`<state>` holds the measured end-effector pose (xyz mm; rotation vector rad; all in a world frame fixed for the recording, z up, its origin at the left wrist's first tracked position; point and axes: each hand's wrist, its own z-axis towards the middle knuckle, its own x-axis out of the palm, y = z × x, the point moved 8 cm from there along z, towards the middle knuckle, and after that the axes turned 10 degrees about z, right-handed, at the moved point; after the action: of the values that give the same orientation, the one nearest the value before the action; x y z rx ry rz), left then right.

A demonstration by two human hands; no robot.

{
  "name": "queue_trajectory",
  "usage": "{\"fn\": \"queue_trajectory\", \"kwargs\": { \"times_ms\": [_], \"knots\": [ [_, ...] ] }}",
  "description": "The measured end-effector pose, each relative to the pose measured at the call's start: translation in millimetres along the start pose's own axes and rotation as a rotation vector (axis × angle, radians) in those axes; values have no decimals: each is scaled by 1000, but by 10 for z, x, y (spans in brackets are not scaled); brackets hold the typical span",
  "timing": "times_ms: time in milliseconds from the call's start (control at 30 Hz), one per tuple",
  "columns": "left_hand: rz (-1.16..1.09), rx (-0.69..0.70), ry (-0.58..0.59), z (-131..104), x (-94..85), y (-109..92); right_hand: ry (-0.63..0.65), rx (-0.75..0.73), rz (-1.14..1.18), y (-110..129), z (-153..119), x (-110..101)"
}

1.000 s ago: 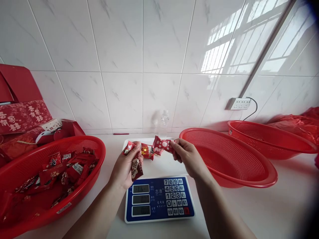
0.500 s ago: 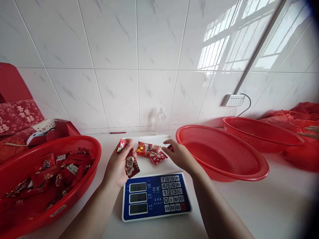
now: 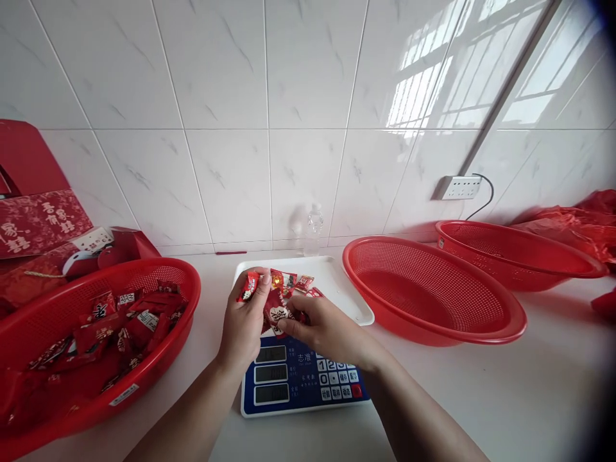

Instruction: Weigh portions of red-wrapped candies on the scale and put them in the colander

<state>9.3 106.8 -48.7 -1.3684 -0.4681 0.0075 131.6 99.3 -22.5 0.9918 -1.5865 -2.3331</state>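
My left hand (image 3: 244,324) is closed round red candy packets, one small packet (image 3: 249,285) showing by the thumb and a dark red one (image 3: 278,312) between both hands. My right hand (image 3: 323,326) meets it from the right, its fingers closed at the dark red packets. Behind the hands, a red and gold packet (image 3: 283,280) and a smaller red packet (image 3: 304,283) lie on the white scale tray (image 3: 344,289). Below is the blue scale panel (image 3: 308,385), partly covered by my right hand.
At the left stands a red basket (image 3: 192,282) with several red packets, beside red gift boxes (image 3: 43,221). Two red baskets (image 3: 510,321) (image 3: 577,266) stand at the right. A clear bottle (image 3: 314,228) is by the wall, under a power strip (image 3: 459,187).
My right hand has moved left and down from the tray to my left hand, bringing a red packet along. The view has shifted slightly.
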Motion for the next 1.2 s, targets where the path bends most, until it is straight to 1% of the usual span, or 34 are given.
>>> {"fn": "queue_trajectory", "kwargs": {
  "times_ms": [100,167,233,333,367,467,500,567,667,733,800,833,900,967,1033,1100,1200],
  "knots": [
    [69,106,-6,39,-29,-129,-40,26,52,-40,-1,-124],
    [72,127,6,69,-44,-185,-85,62,8,-88,2,-199],
    [70,150,-3,93,-79,-246,-108,107,-91,-153,17,-220],
    [58,157,-25,118,-134,-303,-67,161,-253,-272,65,-151],
    [58,157,-27,123,-145,-313,-78,182,-315,-315,80,-149],
    [65,150,-18,132,-153,-321,-218,233,-508,-384,92,-265],
    [69,149,-14,133,-151,-320,-256,224,-543,-374,88,-299],
    [77,146,-3,135,-144,-313,-267,168,-550,-320,83,-302],
    [75,138,16,135,-130,-300,-189,100,-517,-243,82,-185],
    [75,137,32,134,-117,-296,-114,96,-542,-244,93,-81],
    [85,141,46,130,-104,-299,-87,118,-594,-291,109,-54],
    [91,142,53,128,-98,-300,-110,131,-605,-323,115,-91],
    [104,139,66,125,-89,-298,-211,123,-579,-373,118,-245],
    [120,130,85,123,-78,-288,-331,41,-513,-377,105,-432],
    [143,113,112,120,-59,-265,-407,-65,-449,-364,89,-565],
    [173,102,146,113,-28,-239,-427,-109,-405,-383,97,-608],
    [243,102,211,88,35,-209,-401,-42,-375,-481,155,-551]
  ]
}}
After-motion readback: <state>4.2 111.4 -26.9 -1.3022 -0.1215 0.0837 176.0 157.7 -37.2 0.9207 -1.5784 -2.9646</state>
